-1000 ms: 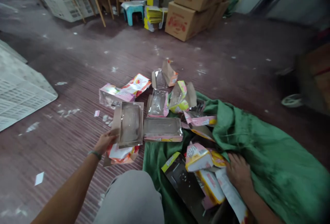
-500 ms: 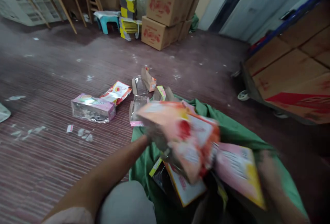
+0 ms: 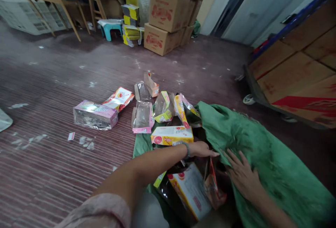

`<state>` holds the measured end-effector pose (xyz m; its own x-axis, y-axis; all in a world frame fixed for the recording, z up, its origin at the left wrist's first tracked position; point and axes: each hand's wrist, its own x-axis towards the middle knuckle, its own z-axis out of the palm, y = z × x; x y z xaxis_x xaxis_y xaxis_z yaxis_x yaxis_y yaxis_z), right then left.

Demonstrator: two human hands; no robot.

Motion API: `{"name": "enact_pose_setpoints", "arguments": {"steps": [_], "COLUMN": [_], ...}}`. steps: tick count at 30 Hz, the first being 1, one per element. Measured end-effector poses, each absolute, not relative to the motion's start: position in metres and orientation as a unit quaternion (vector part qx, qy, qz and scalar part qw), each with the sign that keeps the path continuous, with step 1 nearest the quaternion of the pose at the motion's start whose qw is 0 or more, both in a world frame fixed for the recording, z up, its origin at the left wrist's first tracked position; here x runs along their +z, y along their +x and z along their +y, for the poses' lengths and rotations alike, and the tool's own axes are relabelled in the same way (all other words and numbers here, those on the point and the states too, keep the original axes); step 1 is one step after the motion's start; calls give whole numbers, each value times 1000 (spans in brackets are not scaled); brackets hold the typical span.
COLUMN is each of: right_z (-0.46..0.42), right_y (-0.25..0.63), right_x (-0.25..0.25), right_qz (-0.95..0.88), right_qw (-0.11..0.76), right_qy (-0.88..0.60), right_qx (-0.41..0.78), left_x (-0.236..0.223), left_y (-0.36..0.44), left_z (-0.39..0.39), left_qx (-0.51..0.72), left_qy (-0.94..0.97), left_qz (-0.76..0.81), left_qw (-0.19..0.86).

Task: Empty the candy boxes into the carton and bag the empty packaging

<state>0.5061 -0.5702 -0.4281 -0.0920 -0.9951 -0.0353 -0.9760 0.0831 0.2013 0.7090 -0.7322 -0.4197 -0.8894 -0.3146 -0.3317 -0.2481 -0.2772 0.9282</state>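
A green sack [image 3: 244,133] lies spread on the floor in front of me, its mouth facing left, with several printed packaging boxes in and around it. My right hand [image 3: 243,173] lies on the sack's cloth, fingers spread. Over the mouth reaches my left hand [image 3: 201,149], fingers stretched toward the cloth edge and nothing visible in it. Below it, a white and yellow box [image 3: 190,189] sits inside next to a tilted orange box [image 3: 215,186]. A yellow grapefruit-print box [image 3: 172,136] rests at the sack's left rim, just beyond my left forearm.
Crumpled boxes with clear windows [image 3: 143,116] lie beyond the sack, and a pink box [image 3: 96,114] lies farther left. Stacked cartons [image 3: 162,21] stand at the back beside a blue stool [image 3: 111,30]. A loaded trolley [image 3: 265,98] stands at the right.
The blurred orange and pink boxes have left the space above the sack; an orange box now shows inside it. My left hand moved right, and my right hand now lies on the sack cloth.
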Motion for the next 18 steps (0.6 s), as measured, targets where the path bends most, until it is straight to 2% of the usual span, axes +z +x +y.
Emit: {"name": "enact_pose_setpoints", "arguments": {"steps": [2,3,5,6,8,10,13,18], "right_z": [-564,-561,-559,-559,-561,-563,-564,-563], "right_y": [493,488,483,483,486,491,497,507], "right_x": [-462,-478,-503,-511,-516,-513,-509,-503], "right_qz": [-748,-751,-755,-761,-775,-779,-774,-781], "right_qw": [-4,-26,-56,-71,-110,-150,-155,-163], "right_qy": [660,657,651,643,621,606,609,598], "right_qx": [-65,-59,-48,-45,-48,-58,-71,-85], "left_x": [-423,-423,-420,-418,-413,-412,-417,-454], "left_y": [754,779,824,840,854,839,780,718], "left_z": [-753,-766,-797,-815,-850,-880,-908,-928], "left_qx": [-779,-773,-701,-616,-501,-468,-450,-397], "left_qy": [218,251,409,526,645,674,683,757], "left_qz": [-586,-582,-579,-565,-533,-523,-532,-513], "left_qw": [-49,-41,79,155,221,231,220,73]}}
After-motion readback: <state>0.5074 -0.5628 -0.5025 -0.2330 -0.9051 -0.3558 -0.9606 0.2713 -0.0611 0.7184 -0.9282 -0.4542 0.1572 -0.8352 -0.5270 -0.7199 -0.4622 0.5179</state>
